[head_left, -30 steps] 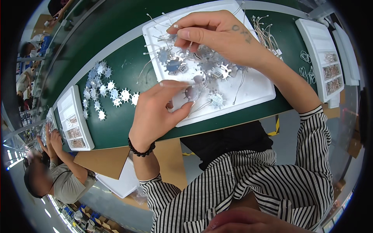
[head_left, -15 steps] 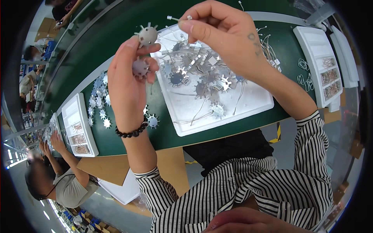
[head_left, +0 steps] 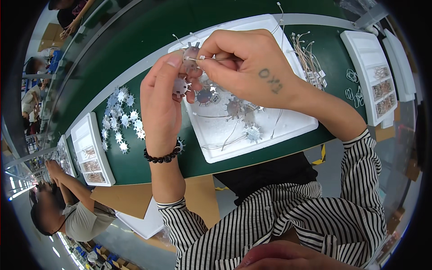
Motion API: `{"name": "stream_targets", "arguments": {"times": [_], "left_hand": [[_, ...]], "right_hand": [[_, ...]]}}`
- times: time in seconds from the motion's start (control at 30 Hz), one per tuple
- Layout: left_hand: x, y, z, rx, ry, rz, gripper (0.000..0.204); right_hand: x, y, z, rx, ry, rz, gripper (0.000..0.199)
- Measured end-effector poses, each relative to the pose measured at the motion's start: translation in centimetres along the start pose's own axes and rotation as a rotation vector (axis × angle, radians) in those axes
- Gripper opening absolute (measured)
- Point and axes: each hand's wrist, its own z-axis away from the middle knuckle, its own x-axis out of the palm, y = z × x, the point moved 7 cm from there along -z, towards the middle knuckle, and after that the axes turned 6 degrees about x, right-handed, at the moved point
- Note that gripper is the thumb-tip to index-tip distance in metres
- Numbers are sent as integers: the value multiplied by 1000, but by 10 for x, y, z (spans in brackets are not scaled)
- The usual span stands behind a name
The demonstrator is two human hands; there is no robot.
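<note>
Both hands have come together since half a second ago, and they now meet over the far left corner of the big white tray (head_left: 292,119). The left hand (head_left: 162,87) has its fingers bent around two spiky silver discs, an upper disc (head_left: 192,52) and a lower disc (head_left: 181,87). The right hand (head_left: 252,65) pinches a thin wire (head_left: 217,59) with thumb and finger. One wire end is right by the upper disc; I cannot tell if it is stuck on. More discs (head_left: 234,107) and wires lie in the tray. Left of the tray is a heap of loose discs (head_left: 124,120), then a white box (head_left: 92,148). Right of the tray are a wire bundle (head_left: 311,67) and another white box (head_left: 370,54).
</note>
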Motion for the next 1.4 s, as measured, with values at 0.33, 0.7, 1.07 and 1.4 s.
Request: {"name": "stream_targets", "arguments": {"times": [0.33,0.7,1.07,1.4], "left_hand": [[-2,8,0,105,84,-382,26],[-5,-5,6,-15,26,-50,24],[-6,24,18,324,94,-392,18],[-7,16,10,271,55,-164,25]], "right_hand": [[-1,-5,-1,-55,-64,189,9],[8,-6,8,-3,-90,98,8],[-1,-22,-4,-17,-86,168,32],[-3,-17,-7,-188,-99,189,24]]}}
